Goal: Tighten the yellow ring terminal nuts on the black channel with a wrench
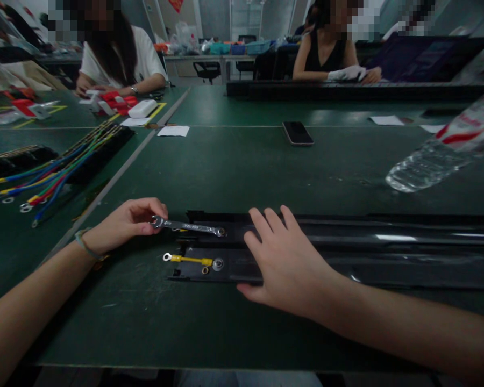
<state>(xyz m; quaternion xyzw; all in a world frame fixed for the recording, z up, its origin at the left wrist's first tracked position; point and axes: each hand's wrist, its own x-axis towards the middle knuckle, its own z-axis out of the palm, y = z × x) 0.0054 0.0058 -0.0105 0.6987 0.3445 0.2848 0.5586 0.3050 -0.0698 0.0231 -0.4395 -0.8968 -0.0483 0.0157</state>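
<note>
1. We are looking down at a dark green counter (234, 172). A long black rail (387, 252) is lying across it, running from the middle out to the right edge.
2. Our left hand (123, 226) is grasping a slim steel wrench (189, 226). Its fingers (150, 206) are pinching the tool's open left end.
3. The wrench is lying almost level, with its long axis running left to right and dipping slightly to the right. It is reaching away from the left hand, and its ring end is resting on a fastener at the rail's left end.
4. Our right hand (286, 263) is pressing flat on the rail. Its fingers (266, 223) are spread and released, gripping nothing. They are sitting just right of the ring end, near it but apart, so only the left hand is touching the tool.
5. A short yellow wire (187, 259) is lying on the rail just below the wrench and roughly parallel to it. One ring terminal is pointing left, and the other end is sitting beside a small washer (218, 263).
6. Farther off, a phone (297, 133) is lying face up on the counter and a clear bottle (439, 150) is showing at the right edge. Coloured cables (52, 172) are trailing on the left.
7. Two other people are sitting across the counter, their hands well apart from ours.
</note>
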